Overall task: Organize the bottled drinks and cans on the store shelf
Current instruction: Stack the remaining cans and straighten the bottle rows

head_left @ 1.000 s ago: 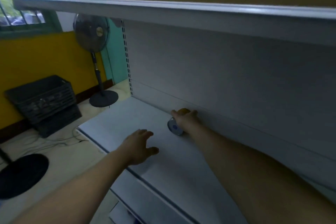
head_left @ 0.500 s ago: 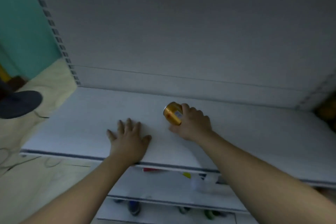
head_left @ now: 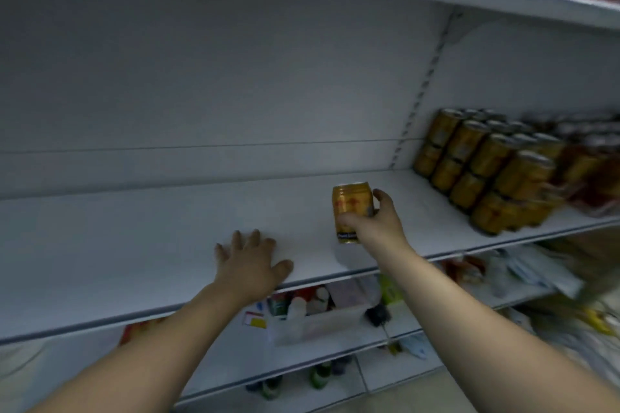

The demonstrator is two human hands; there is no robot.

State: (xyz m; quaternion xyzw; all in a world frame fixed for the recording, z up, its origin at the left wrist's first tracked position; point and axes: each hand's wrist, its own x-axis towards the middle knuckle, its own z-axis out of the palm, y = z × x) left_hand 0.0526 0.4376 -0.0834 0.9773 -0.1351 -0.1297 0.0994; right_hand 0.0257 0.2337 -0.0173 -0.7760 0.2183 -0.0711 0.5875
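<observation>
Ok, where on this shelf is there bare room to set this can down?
The shelf is bare from its left end to the left hand, and between the can in the right hand and the stacked cans. Its right end is crowded with those stacks.

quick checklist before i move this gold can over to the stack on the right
1. Grip: right hand wraps the gold can, thumb in front, fingers behind: ok.
2. Can orientation: upright, top up: ok.
3. Can lifted clear of the shelf: cannot tell.
4. Path to the stacked gold cans: bare shelf between: ok.
5. Left hand: flat on the shelf, left of the can, out of the path: ok.
6. Free spot in the stack: blurred, cannot tell.
</observation>
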